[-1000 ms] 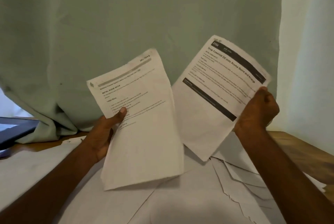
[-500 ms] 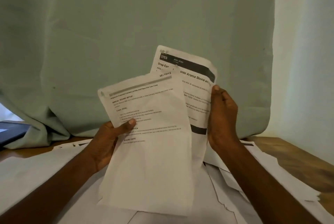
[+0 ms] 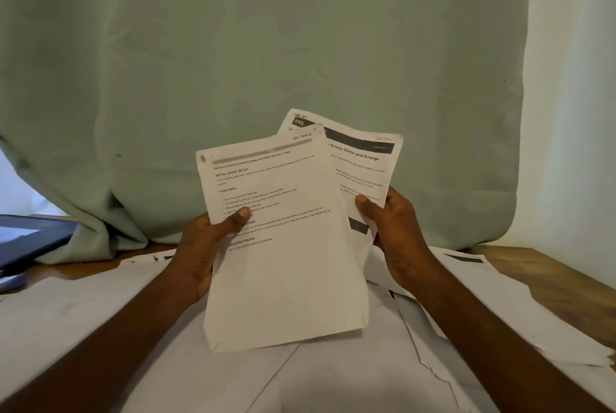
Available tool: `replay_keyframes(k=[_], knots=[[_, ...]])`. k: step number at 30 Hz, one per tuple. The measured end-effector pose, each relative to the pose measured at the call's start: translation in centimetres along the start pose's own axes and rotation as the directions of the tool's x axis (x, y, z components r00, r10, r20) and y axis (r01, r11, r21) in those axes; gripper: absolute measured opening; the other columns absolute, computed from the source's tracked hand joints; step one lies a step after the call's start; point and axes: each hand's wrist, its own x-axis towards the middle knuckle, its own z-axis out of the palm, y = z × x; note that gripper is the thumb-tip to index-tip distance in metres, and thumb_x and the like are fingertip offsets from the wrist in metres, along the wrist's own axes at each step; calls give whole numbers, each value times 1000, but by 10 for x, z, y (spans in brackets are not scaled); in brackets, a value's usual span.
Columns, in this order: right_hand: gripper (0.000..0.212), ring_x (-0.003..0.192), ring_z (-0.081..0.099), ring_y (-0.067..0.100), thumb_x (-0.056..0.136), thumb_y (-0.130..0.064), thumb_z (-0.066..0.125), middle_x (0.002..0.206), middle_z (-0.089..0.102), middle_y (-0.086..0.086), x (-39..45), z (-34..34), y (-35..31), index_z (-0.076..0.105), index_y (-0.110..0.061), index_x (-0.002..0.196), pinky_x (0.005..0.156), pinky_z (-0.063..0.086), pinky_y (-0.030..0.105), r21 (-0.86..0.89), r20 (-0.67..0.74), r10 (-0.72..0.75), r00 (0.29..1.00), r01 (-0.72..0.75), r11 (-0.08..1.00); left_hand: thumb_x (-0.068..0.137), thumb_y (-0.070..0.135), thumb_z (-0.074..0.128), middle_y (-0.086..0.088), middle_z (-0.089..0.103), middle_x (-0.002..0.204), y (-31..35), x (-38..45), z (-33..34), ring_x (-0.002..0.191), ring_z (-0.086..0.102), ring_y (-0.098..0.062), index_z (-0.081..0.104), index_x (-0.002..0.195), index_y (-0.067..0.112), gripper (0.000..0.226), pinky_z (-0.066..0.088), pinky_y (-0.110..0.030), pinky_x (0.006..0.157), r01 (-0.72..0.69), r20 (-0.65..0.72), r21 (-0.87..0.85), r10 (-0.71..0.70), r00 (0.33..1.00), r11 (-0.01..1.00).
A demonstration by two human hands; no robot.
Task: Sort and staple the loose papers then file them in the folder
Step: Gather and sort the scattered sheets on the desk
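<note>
Two printed sheets are held up above the table. My left hand (image 3: 210,246) grips the front sheet (image 3: 283,262), which has a grey header bar, with the thumb on its left edge. Behind it and offset to the right is a sheet with a black header bar (image 3: 363,159), which my right hand (image 3: 390,229) grips by its right edge, thumb on the printed face. The front sheet hides most of the rear one. Many loose white papers (image 3: 466,299) lie spread over the wooden table (image 3: 540,266) below.
A dark blue folder (image 3: 36,236) lies at the far left of the table, with a small purple object (image 3: 13,281) just in front of it. A pale green curtain (image 3: 266,46) hangs behind the table. A white wall is at the right.
The right hand has brought the black-header sheet leftward from beside the grey-header sheet to behind it. Both sheets now overlap and sit lower in view.
</note>
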Motion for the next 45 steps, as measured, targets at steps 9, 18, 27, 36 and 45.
replay_keyframes(k=[9,18,27,36,45], knots=[[29,105,73,18,99,-15,64,121,73,-4,-6,4,15,64,-26,126,83,62,38,33,43,86,995,-88,996,90,12,71,-12,71,128,3,-2,-4,118,68,-30,64,134,8,44,55,-45,100,25,-1,29,-24,1000,999],[32,102,74,23,97,-18,66,119,75,2,-10,11,24,67,-15,130,78,61,31,52,93,124,988,-129,990,95,10,65,-10,73,123,0,-10,5,111,72,-28,66,131,9,36,62,-34,81,143,39,58,-145,989,988],[26,103,74,24,93,-28,69,110,78,-2,-15,12,30,73,-24,119,89,61,44,61,116,217,969,-225,972,87,10,71,-10,76,117,-12,0,2,105,74,-27,67,127,10,40,63,-32,74,75,-103,35,-71,992,997],[22,98,75,18,102,-34,59,104,78,-6,-7,7,34,73,-23,114,90,60,42,68,59,293,954,-296,953,85,8,70,-10,75,118,-19,-1,9,108,73,-29,68,124,10,39,62,-34,79,-14,-132,158,35,991,987],[25,101,74,19,93,-5,71,114,76,2,-15,18,31,73,-13,117,89,61,34,46,86,348,934,-353,935,89,8,63,-8,73,124,-11,-10,8,109,73,-28,63,133,16,44,63,-40,77,111,-34,158,-107,994,981]])
